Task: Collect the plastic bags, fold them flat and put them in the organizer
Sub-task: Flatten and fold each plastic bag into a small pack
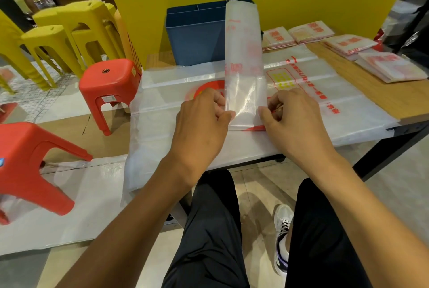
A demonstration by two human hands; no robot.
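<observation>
**benchguy:** Both hands sit at the table's front edge. Left hand and right hand each pinch a side of the folded bag strip, which runs back toward the blue organizer.

**foldfan:** Looks thin, floppy and slippery to me. I'd grip both long edges low and crease it there.

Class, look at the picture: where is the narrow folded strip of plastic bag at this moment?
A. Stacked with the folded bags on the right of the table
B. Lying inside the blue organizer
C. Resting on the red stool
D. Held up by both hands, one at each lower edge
D: the left hand and right hand each pinch a lower edge of the folded strip, which rises in front of the blue organizer.
</observation>
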